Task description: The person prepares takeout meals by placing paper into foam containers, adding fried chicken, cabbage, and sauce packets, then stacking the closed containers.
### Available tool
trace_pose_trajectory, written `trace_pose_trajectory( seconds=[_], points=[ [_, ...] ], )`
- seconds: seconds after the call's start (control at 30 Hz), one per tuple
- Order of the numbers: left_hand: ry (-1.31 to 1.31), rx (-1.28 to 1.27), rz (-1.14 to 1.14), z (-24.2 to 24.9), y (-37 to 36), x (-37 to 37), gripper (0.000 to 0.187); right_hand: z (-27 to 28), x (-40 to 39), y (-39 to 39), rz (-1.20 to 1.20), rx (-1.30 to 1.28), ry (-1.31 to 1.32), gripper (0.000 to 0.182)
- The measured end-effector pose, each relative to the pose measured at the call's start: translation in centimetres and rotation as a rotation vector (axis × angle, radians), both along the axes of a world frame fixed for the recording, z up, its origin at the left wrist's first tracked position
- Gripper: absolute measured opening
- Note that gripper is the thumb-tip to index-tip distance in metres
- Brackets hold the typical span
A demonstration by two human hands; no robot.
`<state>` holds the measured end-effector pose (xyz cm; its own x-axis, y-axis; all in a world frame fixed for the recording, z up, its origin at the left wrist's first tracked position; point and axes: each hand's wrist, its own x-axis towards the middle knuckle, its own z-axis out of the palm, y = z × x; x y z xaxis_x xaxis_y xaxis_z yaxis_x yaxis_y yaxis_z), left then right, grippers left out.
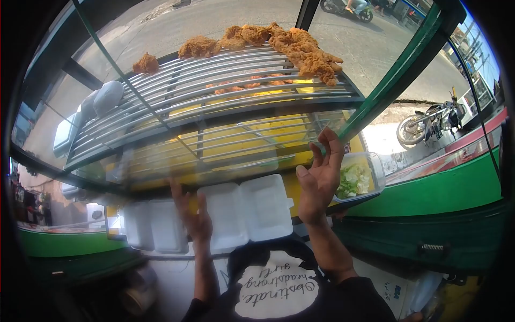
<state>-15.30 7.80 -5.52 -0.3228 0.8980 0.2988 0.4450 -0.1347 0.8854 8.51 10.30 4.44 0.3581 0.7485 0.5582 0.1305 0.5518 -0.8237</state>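
My left hand [194,217] is raised over the white foam boxes, its fingers apart and somewhat blurred, with nothing in it. To its right, my right hand [322,182] is lifted beside the glass front, palm turned inward and fingers loosely curled apart; it holds nothing that I can see. One open foam box [265,206] lies between the two hands, and another open foam box [169,225] sits to the left. Just right of my right hand, a clear plastic tub [378,174] holds shredded lettuce [354,180]. Fried chicken pieces [311,56] rest along the metal rack [214,99] above.
A green post [397,67] of the glass case slants up at the right. Clear glass stands between me and the rack. A wrapped white bundle [109,98] is at the rack's left end. Beyond are a street and a parked motorcycle [432,121].
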Motion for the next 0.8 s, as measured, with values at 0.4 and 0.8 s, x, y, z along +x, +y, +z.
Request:
trace_pose_trajectory(
  seconds=[0.4,0.8],
  points=[
    [-0.07,-0.014,-0.017,-0.3,0.2,-0.8,0.076,0.6,-4.2,-0.3,0.419,-0.078,-0.283,0.074],
    [0.072,-0.315,-0.052,-1.4,-2.7,1.5,0.073,-1.6,14.2,0.1,-0.199,0.003,-0.231,0.02]
  ],
)
